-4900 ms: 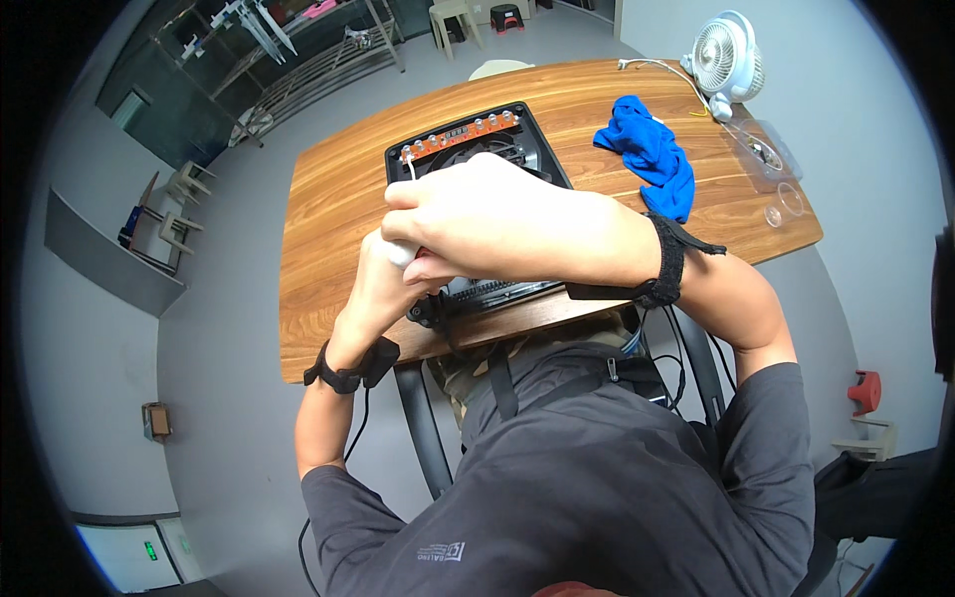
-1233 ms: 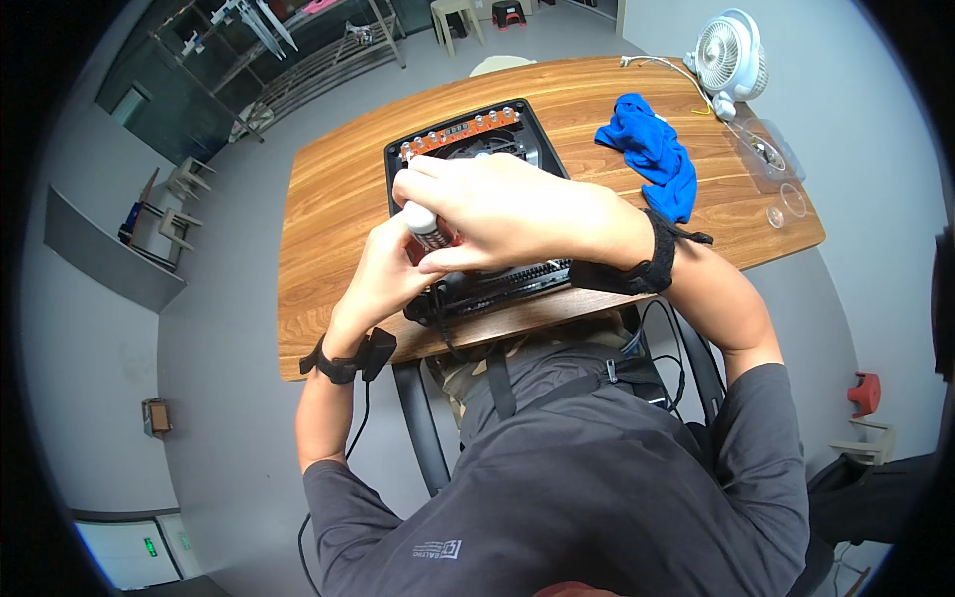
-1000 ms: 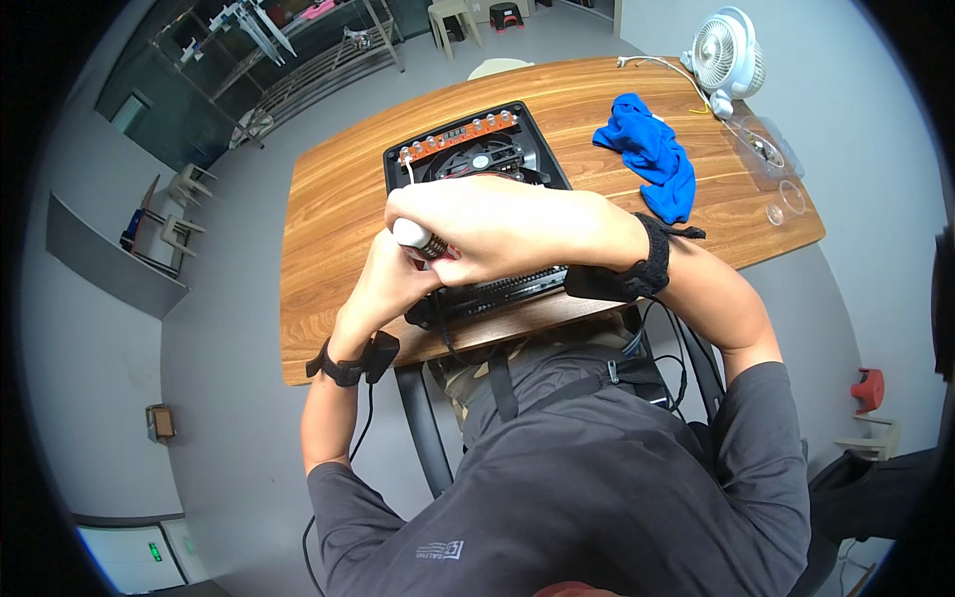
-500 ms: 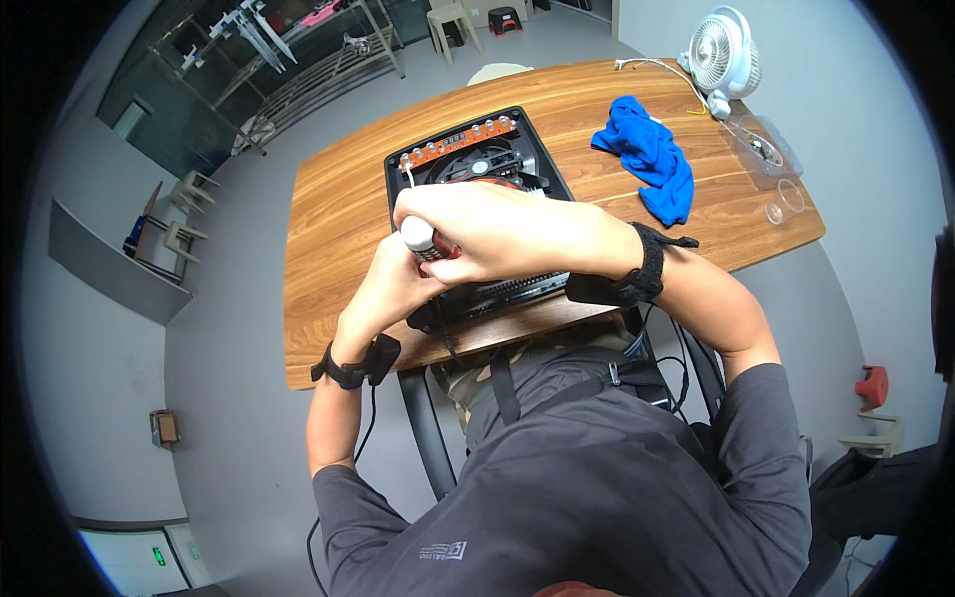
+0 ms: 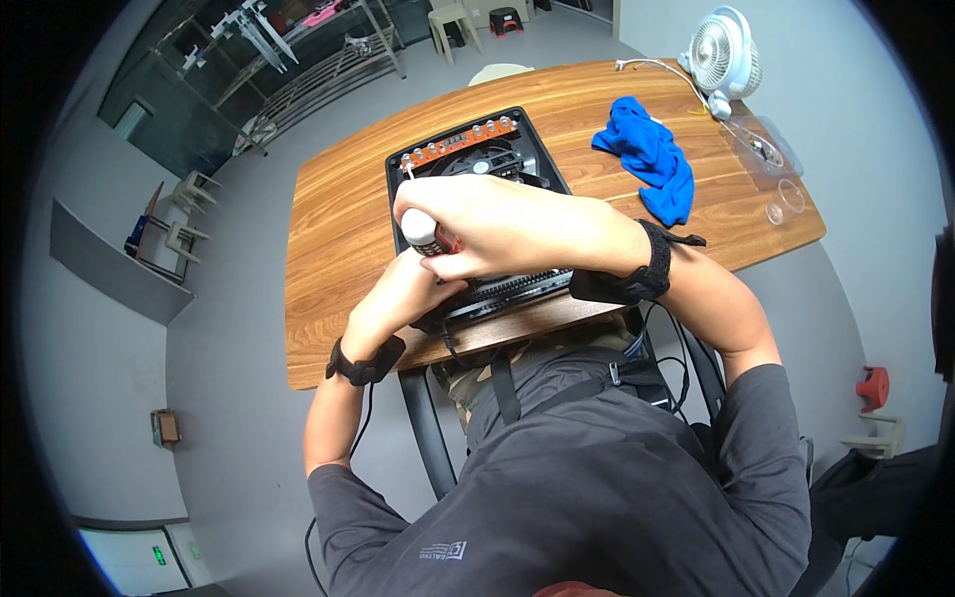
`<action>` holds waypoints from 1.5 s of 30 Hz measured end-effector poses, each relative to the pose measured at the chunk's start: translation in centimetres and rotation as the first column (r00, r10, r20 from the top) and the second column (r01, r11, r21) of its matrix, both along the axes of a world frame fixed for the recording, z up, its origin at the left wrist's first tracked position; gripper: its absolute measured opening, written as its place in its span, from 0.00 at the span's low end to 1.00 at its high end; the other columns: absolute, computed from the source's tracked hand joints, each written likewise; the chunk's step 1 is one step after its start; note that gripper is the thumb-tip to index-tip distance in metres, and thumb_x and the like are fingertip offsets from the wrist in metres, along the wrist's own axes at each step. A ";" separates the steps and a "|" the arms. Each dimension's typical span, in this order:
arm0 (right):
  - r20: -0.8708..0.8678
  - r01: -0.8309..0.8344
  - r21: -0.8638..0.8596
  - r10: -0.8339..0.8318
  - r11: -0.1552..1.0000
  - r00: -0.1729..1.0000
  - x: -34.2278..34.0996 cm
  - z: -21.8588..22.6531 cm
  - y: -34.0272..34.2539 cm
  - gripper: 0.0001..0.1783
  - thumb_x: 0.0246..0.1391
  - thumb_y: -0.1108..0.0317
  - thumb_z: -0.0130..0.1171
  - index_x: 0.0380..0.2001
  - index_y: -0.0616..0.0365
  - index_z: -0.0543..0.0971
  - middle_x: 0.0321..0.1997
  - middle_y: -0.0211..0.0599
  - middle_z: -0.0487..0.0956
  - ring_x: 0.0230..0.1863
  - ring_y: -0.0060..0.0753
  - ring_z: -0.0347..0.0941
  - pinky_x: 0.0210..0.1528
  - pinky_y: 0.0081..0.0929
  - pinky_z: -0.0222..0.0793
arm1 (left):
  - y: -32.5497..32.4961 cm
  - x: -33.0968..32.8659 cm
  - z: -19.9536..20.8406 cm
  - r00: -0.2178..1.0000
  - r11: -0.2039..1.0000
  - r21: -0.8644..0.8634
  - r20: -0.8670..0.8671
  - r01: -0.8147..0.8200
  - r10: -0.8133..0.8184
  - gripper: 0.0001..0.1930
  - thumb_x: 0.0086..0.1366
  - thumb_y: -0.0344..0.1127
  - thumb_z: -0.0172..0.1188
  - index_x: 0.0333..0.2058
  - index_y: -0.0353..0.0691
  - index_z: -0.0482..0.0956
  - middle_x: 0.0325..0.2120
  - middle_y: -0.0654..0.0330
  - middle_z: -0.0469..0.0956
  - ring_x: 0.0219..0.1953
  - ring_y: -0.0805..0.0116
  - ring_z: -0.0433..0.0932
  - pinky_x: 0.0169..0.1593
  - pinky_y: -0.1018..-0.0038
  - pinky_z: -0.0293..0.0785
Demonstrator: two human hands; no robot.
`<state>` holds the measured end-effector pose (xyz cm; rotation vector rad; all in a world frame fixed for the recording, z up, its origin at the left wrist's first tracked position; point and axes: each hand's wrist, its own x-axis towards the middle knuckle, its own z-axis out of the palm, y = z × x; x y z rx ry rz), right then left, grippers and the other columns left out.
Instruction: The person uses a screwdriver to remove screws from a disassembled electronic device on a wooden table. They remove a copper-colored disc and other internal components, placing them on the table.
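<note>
An opened black appliance casing, by its look an induction cooker (image 5: 545, 149), lies on the table in front of me. Inside it are an orange circuit board (image 5: 448, 143) and a black fan (image 5: 487, 167). My right hand (image 5: 497, 221) is wrapped around a screwdriver (image 5: 420, 229), whose handle has a white end and red and dark parts. The tool stands over the near left part of the casing; its tip is hidden. Just below, my left hand (image 5: 396, 295) has its thumb bent inward and closed fingers mostly covered by the right hand. What they grip does not show.
To the right of the casing lies a crumpled blue cloth (image 5: 649, 159). A white fan (image 5: 722, 58) and a clear plastic tray (image 5: 776, 149) sit at the table's right end. A black cable (image 5: 448, 343) hangs over the near edge of the wooden table (image 5: 338, 209).
My left hand and wrist have shifted slightly right, tucking further under the right hand. My right hand stays almost in place on the screwdriver.
</note>
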<state>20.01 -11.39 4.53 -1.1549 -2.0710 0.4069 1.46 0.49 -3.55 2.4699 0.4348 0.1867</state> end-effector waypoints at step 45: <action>-0.027 0.082 0.051 -0.081 0.995 0.996 2.3 1.2 -0.8 0.20 0.55 0.67 0.68 0.47 0.61 0.72 0.35 0.44 0.77 0.34 0.39 0.79 0.38 0.33 0.75 | 14.1 -2.6 0.8 0.920 0.979 0.162 -0.351 -0.127 0.178 0.05 0.56 0.28 0.66 0.27 0.31 0.84 0.20 0.57 0.83 0.24 0.70 0.82 0.33 0.72 0.80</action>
